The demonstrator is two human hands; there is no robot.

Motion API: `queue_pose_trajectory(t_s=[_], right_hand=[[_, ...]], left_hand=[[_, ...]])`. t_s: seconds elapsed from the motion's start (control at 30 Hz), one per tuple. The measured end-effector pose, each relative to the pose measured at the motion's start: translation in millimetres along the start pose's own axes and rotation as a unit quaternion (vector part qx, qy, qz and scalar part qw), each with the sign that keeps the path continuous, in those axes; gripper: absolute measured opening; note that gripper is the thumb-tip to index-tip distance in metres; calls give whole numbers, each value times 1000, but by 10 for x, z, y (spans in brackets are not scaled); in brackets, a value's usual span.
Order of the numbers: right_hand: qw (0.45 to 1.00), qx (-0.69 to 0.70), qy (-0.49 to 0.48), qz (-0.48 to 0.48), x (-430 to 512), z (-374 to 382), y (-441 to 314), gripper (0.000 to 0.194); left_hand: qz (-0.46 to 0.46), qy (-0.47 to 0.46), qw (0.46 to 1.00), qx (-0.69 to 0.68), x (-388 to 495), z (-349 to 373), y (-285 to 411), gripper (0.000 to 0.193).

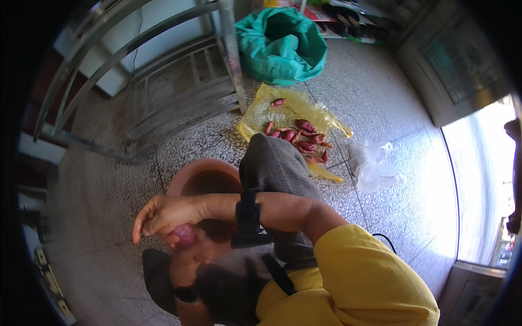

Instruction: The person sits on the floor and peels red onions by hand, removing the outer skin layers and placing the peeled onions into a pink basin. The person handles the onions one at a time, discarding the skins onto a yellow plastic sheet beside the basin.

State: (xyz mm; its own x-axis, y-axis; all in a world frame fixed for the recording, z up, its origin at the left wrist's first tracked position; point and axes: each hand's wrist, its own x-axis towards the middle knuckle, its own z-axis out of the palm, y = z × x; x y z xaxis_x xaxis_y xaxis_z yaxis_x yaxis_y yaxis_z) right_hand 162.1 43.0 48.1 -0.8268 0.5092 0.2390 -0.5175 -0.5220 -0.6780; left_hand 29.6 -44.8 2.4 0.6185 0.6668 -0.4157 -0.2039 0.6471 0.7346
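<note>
My left hand (200, 250) is wrapped around a reddish-purple sweet potato (184, 235) that looks wet. Just above it is my right hand (165, 216), palm down with bent fingers spread apart and nothing visible in its grasp. Whether its fingers touch the sweet potato is hard to tell. Behind my right forearm stands a round pinkish-brown plastic basin (179, 179), dark inside and partly hidden by the arm and my knee. More sweet potatoes (305, 125) lie beyond my knee on a yellow plastic bag (281, 93) spread over the floor.
A green woven sack (281, 61) stands open behind the yellow bag. To the left is a metal frame rack (234, 61). A crumpled clear plastic bag (373, 167) rests on the speckled floor (355, 93). An open doorway (477, 183) brightens the right side, with a door panel (452, 69) beside it.
</note>
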Motion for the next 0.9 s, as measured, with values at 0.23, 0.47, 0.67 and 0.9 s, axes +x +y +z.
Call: queue_pose_trajectory(t_s=[0.23,0.47,0.67,0.9], right_hand=[[895,-114,412,-125,58,-71,206,13],[902,-108,411,-79,-71,-437,87,19],[976,193,24,96,-103,-482,57,21],[959,-58,277,31,-74,-280,-49,18]], left_hand=[[181,493,620,582,421,-222,-69,20],[90,456,706,534,481,65,59,22],[-58,-153,984,-64,282,119,136,40],[74,243,920,299,361,242,308,18]])
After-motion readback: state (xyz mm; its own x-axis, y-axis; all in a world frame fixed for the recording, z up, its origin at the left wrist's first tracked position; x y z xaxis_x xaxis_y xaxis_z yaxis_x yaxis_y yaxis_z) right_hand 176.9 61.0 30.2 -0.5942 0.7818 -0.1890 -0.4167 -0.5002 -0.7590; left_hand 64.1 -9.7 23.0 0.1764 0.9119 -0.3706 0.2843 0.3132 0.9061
